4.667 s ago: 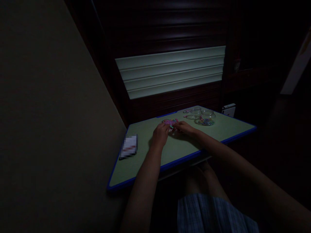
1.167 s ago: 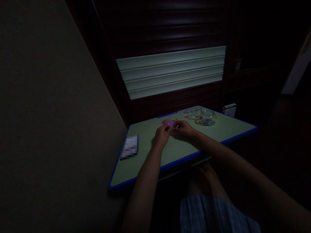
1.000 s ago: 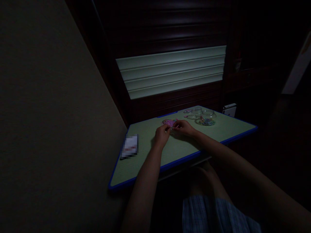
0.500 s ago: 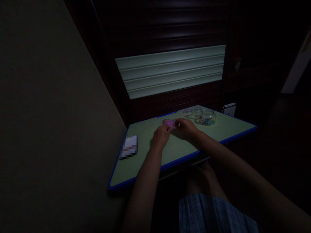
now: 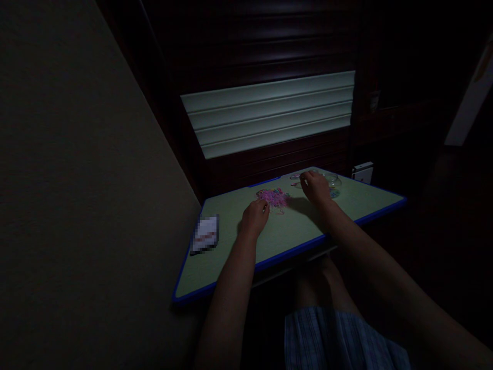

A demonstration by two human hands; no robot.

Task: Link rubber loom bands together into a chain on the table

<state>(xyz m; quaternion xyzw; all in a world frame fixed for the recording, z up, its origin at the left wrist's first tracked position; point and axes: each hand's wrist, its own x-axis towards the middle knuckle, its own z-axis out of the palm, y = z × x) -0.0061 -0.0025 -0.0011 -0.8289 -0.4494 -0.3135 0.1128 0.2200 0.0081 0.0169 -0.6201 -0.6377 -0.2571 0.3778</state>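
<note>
left hand [image 5: 256, 217]: curled, nearer the body | right hand [image 5: 316, 188]: curled, reaching farther (fingertips unclear) | arms [image 5: 230, 288]: outstretched

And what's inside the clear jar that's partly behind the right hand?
Some small bluish-green pieces show inside the clear jar. The right hand covers part of it, so what's behind there can't be seen.

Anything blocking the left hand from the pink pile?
Nothing visible: the left hand is at the near-left edge of the pink pile. The clear jar stands farther right, partly behind the right hand.
</note>
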